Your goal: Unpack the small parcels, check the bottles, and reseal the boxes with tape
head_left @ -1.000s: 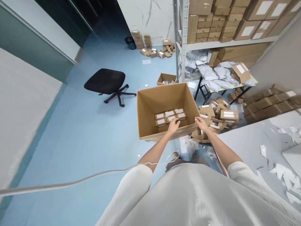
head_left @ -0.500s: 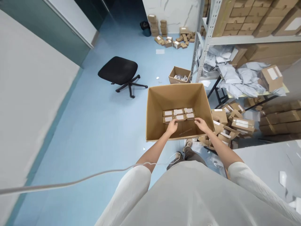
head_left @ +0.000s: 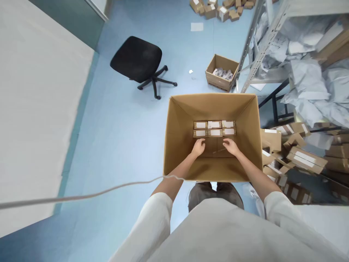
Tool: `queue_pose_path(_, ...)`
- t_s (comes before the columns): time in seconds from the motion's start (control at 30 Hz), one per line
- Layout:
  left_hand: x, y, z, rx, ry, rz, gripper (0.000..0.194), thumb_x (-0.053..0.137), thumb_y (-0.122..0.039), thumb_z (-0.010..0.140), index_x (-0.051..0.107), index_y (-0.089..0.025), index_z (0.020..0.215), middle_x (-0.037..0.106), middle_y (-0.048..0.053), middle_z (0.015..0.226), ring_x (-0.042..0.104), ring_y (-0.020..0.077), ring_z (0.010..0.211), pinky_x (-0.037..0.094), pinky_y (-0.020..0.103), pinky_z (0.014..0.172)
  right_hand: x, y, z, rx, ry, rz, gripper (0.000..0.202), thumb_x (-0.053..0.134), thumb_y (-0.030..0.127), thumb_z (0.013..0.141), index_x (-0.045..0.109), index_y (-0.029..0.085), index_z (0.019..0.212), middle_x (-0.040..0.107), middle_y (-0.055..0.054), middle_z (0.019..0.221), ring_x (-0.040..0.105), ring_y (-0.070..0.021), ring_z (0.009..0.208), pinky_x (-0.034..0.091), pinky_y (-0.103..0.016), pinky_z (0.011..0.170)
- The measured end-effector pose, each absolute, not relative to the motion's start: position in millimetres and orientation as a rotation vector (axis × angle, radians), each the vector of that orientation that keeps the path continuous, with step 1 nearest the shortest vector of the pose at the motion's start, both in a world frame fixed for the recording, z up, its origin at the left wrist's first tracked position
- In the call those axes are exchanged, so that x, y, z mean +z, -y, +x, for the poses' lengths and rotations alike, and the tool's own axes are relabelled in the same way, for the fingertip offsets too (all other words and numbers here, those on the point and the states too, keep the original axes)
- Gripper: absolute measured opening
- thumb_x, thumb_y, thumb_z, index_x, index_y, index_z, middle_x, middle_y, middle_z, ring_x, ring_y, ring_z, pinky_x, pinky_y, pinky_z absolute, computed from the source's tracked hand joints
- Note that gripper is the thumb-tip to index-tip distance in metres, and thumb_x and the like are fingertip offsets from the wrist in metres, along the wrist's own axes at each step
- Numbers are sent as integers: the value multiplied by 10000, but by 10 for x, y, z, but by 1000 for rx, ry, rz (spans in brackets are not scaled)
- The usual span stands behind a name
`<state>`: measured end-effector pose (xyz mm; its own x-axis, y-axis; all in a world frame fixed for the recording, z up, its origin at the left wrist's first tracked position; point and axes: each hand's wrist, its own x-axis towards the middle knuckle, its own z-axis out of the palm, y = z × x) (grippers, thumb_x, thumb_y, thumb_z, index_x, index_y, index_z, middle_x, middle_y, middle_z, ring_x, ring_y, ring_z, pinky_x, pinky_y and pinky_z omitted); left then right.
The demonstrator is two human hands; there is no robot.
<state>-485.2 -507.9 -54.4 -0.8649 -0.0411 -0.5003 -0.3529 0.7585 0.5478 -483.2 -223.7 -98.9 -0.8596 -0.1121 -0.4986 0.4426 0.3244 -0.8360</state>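
Both my hands reach down into a large open cardboard box point(head_left: 212, 174). On its bottom, toward the far side, several small labelled cardboard boxes point(head_left: 215, 133) sit side by side in two rows. My left hand point(head_left: 199, 147) hovers just on the near side of the left part of the front row, fingers curved and apart, holding nothing. My right hand point(head_left: 231, 146) is likewise empty, its thumb and fingers apart, close to the right end of that row. A gap separates each hand from the small boxes.
A black chair point(head_left: 137, 58) stands ahead to the left. Beyond the large box is a smaller carton point(head_left: 219, 80) with wrapped items, beside a metal shelf point(head_left: 265, 51). Loose parcels point(head_left: 307, 160) pile up on the right. A white cable point(head_left: 109, 190) crosses from the left.
Both hands have drawn back toward me from the small boxes, and their fingers have come away from the front row. My view has tilted further down and moved closer over the large box.
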Motion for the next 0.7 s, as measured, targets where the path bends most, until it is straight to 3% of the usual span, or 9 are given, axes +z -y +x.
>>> queue_pose_path(0.17,-990,5304,-4946,759,-2444,-153,412,571,-160,1015,681,-167,1412,646,156,1526,604,286,1455,447,443,1281,-1398,2326,-4858,-1369,-2200,170,301,690,235,951,761,210,1242,733,-117,1294,749,-200,962,603,-402,1037)
queue_pose_path(0.7,-2616,6049,-5135,462,-2386,-64,495,520,-201,1040,616,-149,1523,612,182,1568,587,325,1461,449,476,1273,-3073,2799,-4992,-941,-2233,-47,406,713,247,970,717,182,1371,661,-163,1395,713,-241,1045,560,-381,1035)
